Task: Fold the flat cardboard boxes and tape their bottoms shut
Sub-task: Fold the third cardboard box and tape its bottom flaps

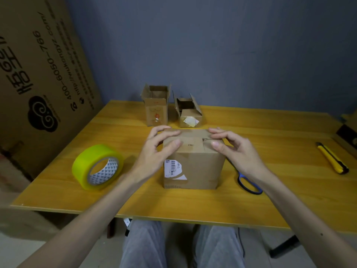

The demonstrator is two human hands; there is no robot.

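A brown cardboard box [195, 167] with a barcode label stands in the middle of the yellow table [173, 206], its upper flaps folded down. My left hand [156, 151] is at the box's top left corner, fingers spread and lightly bent over the flaps, thumb at the front edge. My right hand [235, 149] is at the top right corner in the same way, fingertips on the flaps. Neither hand grips anything. A roll of yellow tape [97, 166] lies left of the box.
Two smaller boxes stand at the back with open tops, one tall [156, 111] and one low [190, 115]. Blue-handled scissors [249, 183] lie right of the box, partly under my right wrist. A yellow utility knife [333, 158] lies far right. A large printed carton [38, 64] leans at the left.
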